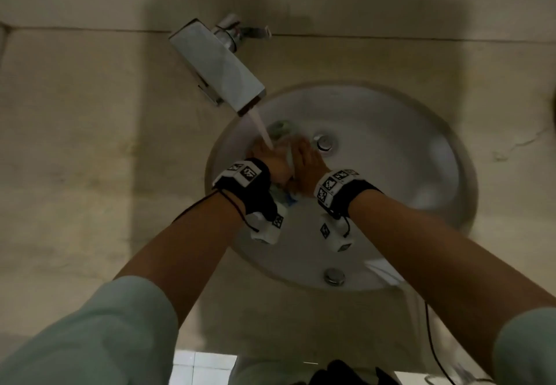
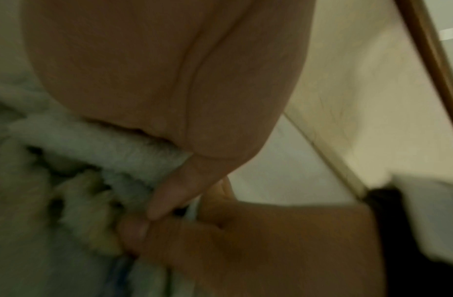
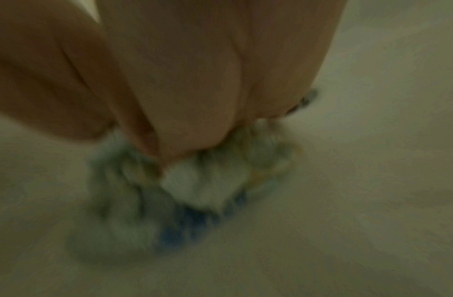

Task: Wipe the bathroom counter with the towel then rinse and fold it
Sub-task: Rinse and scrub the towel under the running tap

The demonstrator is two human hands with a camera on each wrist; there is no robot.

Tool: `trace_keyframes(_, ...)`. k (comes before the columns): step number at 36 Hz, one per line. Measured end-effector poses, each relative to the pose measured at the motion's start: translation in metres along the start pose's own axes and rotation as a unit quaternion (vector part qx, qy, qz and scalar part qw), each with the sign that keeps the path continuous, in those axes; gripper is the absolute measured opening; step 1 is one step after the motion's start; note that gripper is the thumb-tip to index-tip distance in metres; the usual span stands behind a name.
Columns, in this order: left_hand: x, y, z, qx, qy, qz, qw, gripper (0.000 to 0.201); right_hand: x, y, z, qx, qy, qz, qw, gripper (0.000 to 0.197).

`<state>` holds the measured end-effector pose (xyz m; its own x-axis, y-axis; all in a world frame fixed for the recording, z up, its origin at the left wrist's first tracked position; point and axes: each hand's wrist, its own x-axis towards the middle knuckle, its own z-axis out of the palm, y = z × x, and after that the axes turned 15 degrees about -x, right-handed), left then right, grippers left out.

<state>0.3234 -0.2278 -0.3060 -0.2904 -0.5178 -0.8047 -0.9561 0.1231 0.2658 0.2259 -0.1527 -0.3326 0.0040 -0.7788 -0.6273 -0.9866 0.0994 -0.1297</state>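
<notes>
The towel is bunched in the grip of both hands, left hand and right hand clenched round it; it is held in the sink, under the stream just above the grip; water could be splashed onto the counter if the wad is squeezed hard.

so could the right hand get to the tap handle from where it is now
Probably yes, but not freely. The tap handle sits in the open behind the basin with nothing blocking it. The right hand grips the towel together with the left hand, so it would have to let go first.
</notes>
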Motion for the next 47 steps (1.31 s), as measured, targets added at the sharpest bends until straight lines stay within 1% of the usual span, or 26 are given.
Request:
trace_keyframes(1,0.011,-0.003,-0.004,0.009,-0.016,0.002,1.000,0.113,0.000,0.002,-0.003,0.011,0.021,-0.012,1.000,0.098)
trace_keyframes(2,0.025,-0.005,-0.002,0.012,-0.030,0.013,0.999,0.115,-0.002,0.003,-0.005,0.032,0.046,-0.015,0.998,0.096)
trace_keyframes(3,0.026,-0.007,-0.005,-0.009,-0.040,0.013,0.999,0.105,0.000,0.005,-0.007,0.053,0.070,-0.016,0.996,0.089)
trace_keyframes(5,-0.006,0.002,-0.023,-0.031,-0.047,0.054,0.997,0.073,0.000,0.006,-0.014,0.081,0.100,-0.005,0.992,0.065)
trace_keyframes(6,-0.020,0.005,-0.031,-0.047,-0.045,0.071,0.995,0.063,0.000,0.006,-0.018,0.087,0.107,0.010,0.990,0.052)
trace_keyframes(8,-0.021,0.001,-0.036,-0.053,-0.035,0.084,0.994,0.053,-0.006,0.003,-0.028,0.093,0.109,0.026,0.989,0.035)
trace_keyframes(10,-0.027,-0.002,-0.041,-0.025,-0.017,0.093,0.995,0.049,-0.011,0.001,-0.037,0.099,0.101,0.030,0.990,0.029)
trace_keyframes(12,-0.030,-0.007,-0.044,-0.021,0.013,0.097,0.995,0.045,-0.017,0.001,-0.043,0.147,0.102,0.037,0.983,0.027)
trace_keyframes(14,-0.036,-0.011,-0.046,-0.008,0.040,0.106,0.993,0.043,-0.024,-0.001,-0.047,0.238,0.117,0.057,0.963,0.016)
trace_keyframes(16,-0.041,-0.015,-0.049,-0.021,0.044,0.116,0.992,0.037,-0.028,0.001,-0.049,0.332,0.116,0.080,0.933,0.007)
trace_keyframes(18,-0.046,-0.020,-0.051,-0.055,0.039,0.137,0.988,0.021,-0.036,0.003,-0.056,0.417,0.107,0.089,0.898,0.012)
trace_keyframes(19,-0.051,-0.022,-0.052,-0.073,0.035,0.138,0.987,0.017,-0.042,0.004,-0.061,0.461,0.110,0.090,0.876,0.015)
trace_keyframes(21,-0.057,-0.029,-0.053,-0.120,0.054,0.142,0.981,0.023,-0.054,0.008,-0.071,0.524,0.142,0.081,0.836,0.019)
trace_keyframes(23,-0.063,-0.034,-0.054,-0.166,0.083,0.145,0.972,0.028,-0.066,0.015,-0.081,0.542,0.188,0.068,0.816,0.028)
trace_keyframes(25,-0.071,-0.038,-0.055,-0.237,0.102,0.155,0.954,0.031,-0.080,0.020,-0.092,0.550,0.229,0.034,0.803,0.030)
trace_keyframes(26,-0.077,-0.037,-0.056,-0.296,0.101,0.164,0.936,0.032,-0.085,0.022,-0.097,0.553,0.246,0.013,0.796,0.029)
trace_keyframes(29,-0.100,-0.028,-0.065,-0.482,0.096,0.173,0.854,0.018,-0.103,0.020,-0.114,0.551,0.271,-0.054,0.788,0.021)
trace_keyframes(31,-0.110,-0.023,-0.070,-0.545,0.108,0.178,0.812,0.010,-0.111,0.017,-0.122,0.557,0.280,-0.101,0.776,0.020)
trace_keyframes(32,-0.114,-0.021,-0.072,-0.570,0.109,0.186,0.793,0.014,-0.114,0.015,-0.126,0.559,0.287,-0.122,0.768,0.020)
trace_keyframes(34,-0.120,-0.020,-0.075,-0.604,0.096,0.209,0.763,0.012,-0.118,0.011,-0.131,0.551,0.303,-0.155,0.762,0.019)
trace_keyframes(38,-0.126,-0.020,-0.076,-0.618,0.077,0.233,0.747,0.018,-0.121,0.001,-0.138,0.501,0.343,-0.183,0.773,0.022)
trace_keyframes(40,-0.126,-0.021,-0.074,-0.610,0.064,0.233,0.755,0.016,-0.119,-0.004,-0.138,0.462,0.358,-0.180,0.791,0.025)
trace_keyframes(42,-0.123,-0.023,-0.073,-0.592,0.052,0.207,0.777,0.009,-0.119,-0.007,-0.136,0.418,0.356,-0.180,0.817,0.026)
trace_keyframes(44,-0.122,-0.024,-0.071,-0.561,0.036,0.178,0.808,0.009,-0.120,-0.011,-0.132,0.365,0.339,-0.177,0.849,0.024)
trace_keyframes(46,-0.119,-0.026,-0.070,-0.521,0.029,0.156,0.839,0.028,-0.120,-0.017,-0.128,0.305,0.285,-0.176,0.891,0.023)
trace_keyframes(47,-0.118,-0.026,-0.070,-0.499,0.030,0.147,0.853,0.036,-0.119,-0.019,-0.125,0.261,0.234,-0.181,0.919,0.026)
